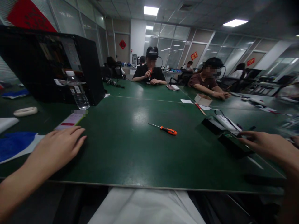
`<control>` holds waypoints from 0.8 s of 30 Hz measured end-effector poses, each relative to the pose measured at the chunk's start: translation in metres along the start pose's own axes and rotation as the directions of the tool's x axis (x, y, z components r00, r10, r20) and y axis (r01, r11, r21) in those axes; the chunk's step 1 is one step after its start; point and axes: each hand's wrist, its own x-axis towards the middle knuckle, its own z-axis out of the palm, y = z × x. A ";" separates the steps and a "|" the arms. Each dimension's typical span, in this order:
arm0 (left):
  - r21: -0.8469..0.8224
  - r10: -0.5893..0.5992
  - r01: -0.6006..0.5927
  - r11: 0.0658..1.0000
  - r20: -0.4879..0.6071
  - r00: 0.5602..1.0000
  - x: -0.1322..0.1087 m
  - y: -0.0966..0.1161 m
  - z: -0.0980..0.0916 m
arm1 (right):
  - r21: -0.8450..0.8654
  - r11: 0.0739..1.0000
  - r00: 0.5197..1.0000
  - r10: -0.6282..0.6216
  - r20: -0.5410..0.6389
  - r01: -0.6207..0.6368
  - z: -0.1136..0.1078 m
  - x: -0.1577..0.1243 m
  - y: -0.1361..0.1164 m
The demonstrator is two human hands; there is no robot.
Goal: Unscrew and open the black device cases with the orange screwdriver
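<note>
As the black box (235, 147) slants by the nearer, half-curled right hand (263, 141), grip unclear, the left hand (59, 140) lies loosely open at the pink packet (70, 120).

No text legible: characters on red sign (30, 15), upper left, blurred; marks on red diamonds (194, 56), upper middle to upper right, too small; bottle label (76, 89) and print on flat pink item (68, 122), left, unreadable

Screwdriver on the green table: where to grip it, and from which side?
By the handle, I'd say, from above and the right. The screwdriver lies flat with its thin shaft pointing left; the handle is the thick orange-and-black end, on the right hand's side. Fingers across the handle should hold better than on the narrow shaft.
</note>
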 end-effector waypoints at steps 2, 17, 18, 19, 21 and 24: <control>-0.072 0.070 -0.072 0.995 -0.024 0.997 0.013 0.010 0.006 | 0.018 1.000 1.000 0.006 0.013 -0.006 0.006 0.006 0.007; -0.411 0.286 -0.276 0.869 -0.038 0.957 0.130 0.083 0.047 | 0.151 0.984 0.996 -0.086 -0.024 0.089 0.027 0.026 0.015; -0.486 0.238 -0.205 0.850 0.006 0.971 0.134 0.086 0.056 | 0.152 0.984 0.996 -0.090 -0.022 0.092 0.026 0.025 0.014; -0.508 0.227 -0.183 0.841 0.025 0.973 0.135 0.089 0.064 | 0.155 0.983 0.995 -0.095 -0.022 0.097 0.024 0.025 0.014; -0.534 0.238 -0.182 0.826 0.039 0.970 0.133 0.091 0.075 | 0.157 0.982 0.994 -0.104 -0.028 0.107 0.021 0.023 0.012; -0.546 0.275 -0.217 0.810 0.027 0.961 0.124 0.089 0.076 | 0.130 0.988 0.996 -0.081 -0.040 0.085 0.015 0.021 0.011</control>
